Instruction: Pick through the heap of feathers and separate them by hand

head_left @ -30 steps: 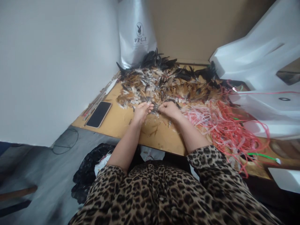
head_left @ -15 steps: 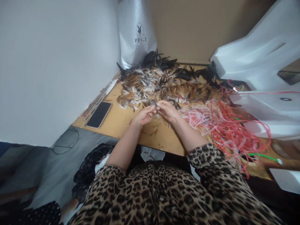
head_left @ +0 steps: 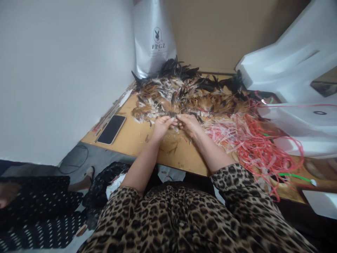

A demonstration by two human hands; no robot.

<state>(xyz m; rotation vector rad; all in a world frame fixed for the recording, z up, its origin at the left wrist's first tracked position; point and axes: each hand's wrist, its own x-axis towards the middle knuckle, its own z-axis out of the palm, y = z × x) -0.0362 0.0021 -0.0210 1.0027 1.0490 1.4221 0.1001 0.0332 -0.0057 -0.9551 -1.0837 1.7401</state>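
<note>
- Closest to my view is the leopard-print garment (head_left: 189, 218) I wear, both forearms running out from its sleeves toward the wooden table (head_left: 137, 137).
- Low on the left another person sits on the floor in dark dotted clothing (head_left: 34, 211), well apart from my hands.
- My left hand (head_left: 161, 126) and right hand (head_left: 190, 124) meet just in front of the feather pile, fingertips touching each other. Both are pinched shut on a small tuft of feathers (head_left: 176, 123) held between them just above the tabletop; how many quills are in the pinch is too small to tell.
- I judge the step in hand to be gathering or straightening a little bunch picked from the near edge of the heap. The next move would call for a steady pinch at the quill ends so that the bunch does not fan out or shed, with one hand keeping hold while the other works.
- Left of the hands a dark phone (head_left: 111, 129) lies flat on the table, near the edge.
- Right of them spreads a tangle of red and pink plastic strips (head_left: 252, 140), beside the right wrist.
- Beyond the fingers lies the big feather pile (head_left: 184, 96), brown and white in front, black behind.
- Farthest back a white bag (head_left: 155, 38) printed PPGZ stands against the wall, and white foam pieces (head_left: 289, 66) lean at the right.
</note>
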